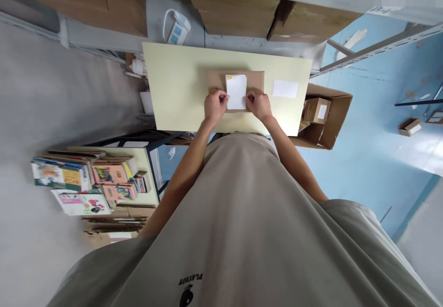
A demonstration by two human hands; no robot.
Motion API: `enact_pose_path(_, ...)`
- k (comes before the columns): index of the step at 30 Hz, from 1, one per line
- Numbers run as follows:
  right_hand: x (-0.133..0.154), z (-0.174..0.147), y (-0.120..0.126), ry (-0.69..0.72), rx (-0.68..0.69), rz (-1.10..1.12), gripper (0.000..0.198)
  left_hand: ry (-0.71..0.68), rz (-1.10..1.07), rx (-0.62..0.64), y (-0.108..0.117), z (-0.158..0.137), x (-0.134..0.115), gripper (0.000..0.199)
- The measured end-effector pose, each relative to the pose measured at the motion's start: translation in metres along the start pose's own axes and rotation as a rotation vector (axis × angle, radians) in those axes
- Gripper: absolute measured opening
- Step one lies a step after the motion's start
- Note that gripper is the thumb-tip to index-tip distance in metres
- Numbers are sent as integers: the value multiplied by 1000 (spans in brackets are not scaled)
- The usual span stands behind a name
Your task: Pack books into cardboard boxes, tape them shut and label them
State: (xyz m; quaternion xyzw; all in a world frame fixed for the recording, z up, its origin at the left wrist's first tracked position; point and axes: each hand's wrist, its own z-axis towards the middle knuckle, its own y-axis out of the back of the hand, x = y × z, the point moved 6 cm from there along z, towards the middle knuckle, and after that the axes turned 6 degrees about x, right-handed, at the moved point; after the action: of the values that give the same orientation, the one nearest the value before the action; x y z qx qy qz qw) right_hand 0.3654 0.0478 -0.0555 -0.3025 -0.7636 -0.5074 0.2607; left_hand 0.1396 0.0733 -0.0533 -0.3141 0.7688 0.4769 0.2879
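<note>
A flat brown cardboard box (212, 80) lies on the pale yellow tabletop (176, 90) in front of me. Over its middle is a white paper sheet (236, 92), perhaps several layers, with a small yellow mark at its upper left. My left hand (216, 105) is closed in a pinch at the sheet's lower left edge. On the opposite edge, my right hand (259, 104) pinches the sheet too. Whether the sheet rests flat on the box or is slightly raised, I cannot tell. Right of the box lies a white paper slip (284, 88).
An open carton (337, 118) with a smaller box (317, 110) in it stands at the table's right. Behind the table are a white power strip (179, 29) and large cartons (235, 9). Books and folded cardboard (110, 175) are stacked at lower left.
</note>
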Motion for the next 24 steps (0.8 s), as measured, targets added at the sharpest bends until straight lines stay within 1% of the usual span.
enact_pose_path(2,3,-1,1,4,3,-3,22,10,27,14,0,-4,-4,9)
enact_pose_path(4,6,-1,2,-9,5,-16,27,17,63,24,1,-8,-11,16)
enact_pose_path(6,8,0,2,-49,-5,-32,27,24,93,29,2,-9,-18,24)
enact_pose_path(8,9,3,2,-115,-32,-45,27,49,107,31,3,-8,-22,25)
enact_pose_path(10,8,8,1,-187,-79,-55,27,91,112,18,4,-3,-20,24)
enact_pose_path(13,10,16,0,-274,-133,-66,30,124,118,-39,7,8,-13,26)
enact_pose_path(16,15,21,-2,-317,-103,-88,31,81,110,-85,6,13,-11,19)
enact_pose_path(17,20,23,-3,-299,-89,-99,30,49,123,-84,4,13,-14,19)
enact_pose_path(19,33,26,-3,-201,-77,-133,30,-44,194,-36,-4,10,-26,35)
enact_pose_path(22,52,29,-3,-35,-45,-223,43,-208,331,117,-20,0,-46,65)
enact_pose_path(24,58,27,-3,17,5,-291,50,-267,388,195,-27,-6,-51,76)
